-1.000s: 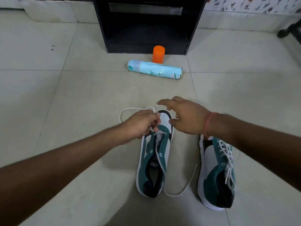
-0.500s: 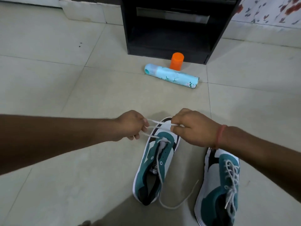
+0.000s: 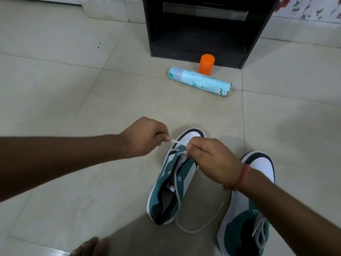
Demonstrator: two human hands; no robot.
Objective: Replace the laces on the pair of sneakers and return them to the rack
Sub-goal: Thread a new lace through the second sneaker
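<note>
Two green-and-white sneakers stand on the tiled floor. The left sneaker (image 3: 171, 183) has a white lace (image 3: 199, 226) through its front eyelets, with one end trailing over the floor behind it. My left hand (image 3: 145, 137) pinches the lace just left of the toe. My right hand (image 3: 208, 159) pinches the same lace over the front eyelets, a short taut stretch running between the hands. The right sneaker (image 3: 247, 215) is laced and partly hidden under my right forearm.
A black rack (image 3: 203, 30) stands at the back. In front of it a light-blue spray can (image 3: 201, 84) lies on its side beside an upright orange cap (image 3: 206, 63). A foot (image 3: 88, 246) shows at the bottom edge.
My right hand reached in and took hold of the lace. Both hands have since drawn closer together over the left sneaker's toe. The view shifted left and downward.
</note>
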